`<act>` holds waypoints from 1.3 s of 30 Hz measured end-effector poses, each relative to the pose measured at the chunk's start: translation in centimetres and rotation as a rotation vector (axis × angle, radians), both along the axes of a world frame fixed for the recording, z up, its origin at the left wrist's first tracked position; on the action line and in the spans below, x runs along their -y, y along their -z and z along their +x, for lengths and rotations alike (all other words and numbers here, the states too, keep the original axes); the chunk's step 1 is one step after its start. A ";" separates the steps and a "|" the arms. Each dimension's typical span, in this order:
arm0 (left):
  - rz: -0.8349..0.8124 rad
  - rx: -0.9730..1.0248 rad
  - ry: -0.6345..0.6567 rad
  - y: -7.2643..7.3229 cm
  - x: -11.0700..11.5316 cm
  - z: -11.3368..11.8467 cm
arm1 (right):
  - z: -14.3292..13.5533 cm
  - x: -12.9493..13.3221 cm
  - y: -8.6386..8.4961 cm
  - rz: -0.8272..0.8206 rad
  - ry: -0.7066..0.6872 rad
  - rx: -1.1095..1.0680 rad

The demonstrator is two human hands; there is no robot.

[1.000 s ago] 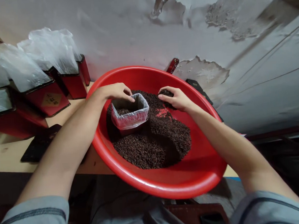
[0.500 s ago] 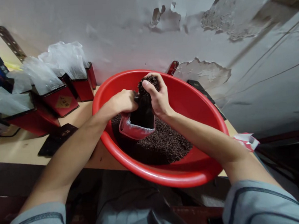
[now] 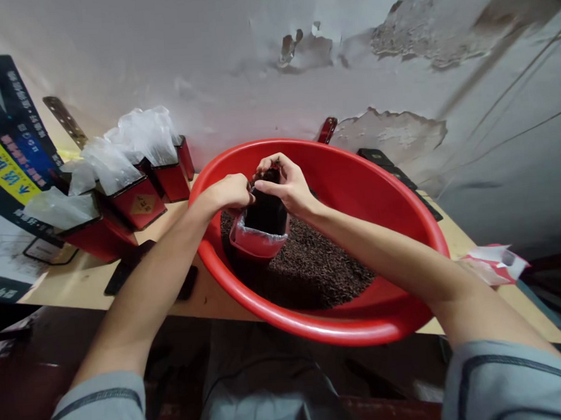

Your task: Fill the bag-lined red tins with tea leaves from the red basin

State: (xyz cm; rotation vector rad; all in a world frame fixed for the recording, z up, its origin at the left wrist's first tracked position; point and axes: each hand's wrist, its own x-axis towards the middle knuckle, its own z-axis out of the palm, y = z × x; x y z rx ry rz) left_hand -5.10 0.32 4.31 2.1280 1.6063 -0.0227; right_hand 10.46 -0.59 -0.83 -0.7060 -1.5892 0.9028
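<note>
Red tin (image 3: 259,249), frame centre: likely light, stiff; liner (image 3: 276,237) probably slippery. Best held at rim. Left hand (image 3: 234,192) clenched there; right hand (image 3: 289,187) curled over mouth, hold unclear.

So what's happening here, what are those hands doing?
A person is working with bare hands over a big red basin with loose dark bits in it. The left hand grips the rim of a plastic-lined red container. The right hand is curled at its opening, with some dark bits by the fingers. On the table, left of the basin, stand red tins with plastic bags sticking out.
</note>
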 end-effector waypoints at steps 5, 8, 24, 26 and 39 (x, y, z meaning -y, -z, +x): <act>0.048 0.010 0.054 0.7 -0.1 -0.8 | 1.2 0.5 0.0 -0.046 -0.115 -0.018; 0.188 -0.043 0.105 1.4 0.1 -0.7 | 3.0 0.1 0.4 -0.021 -0.082 -0.011; 0.132 -0.360 -0.020 1.1 -4.7 -0.8 | 14.5 -2.0 6.3 -0.259 0.512 0.721; 0.184 -0.331 0.016 2.0 -2.9 -0.6 | 13.9 -1.9 6.4 -0.226 0.419 0.832; 0.385 -0.447 -0.116 3.9 1.5 0.6 | 11.3 -0.7 5.8 -0.027 0.217 1.167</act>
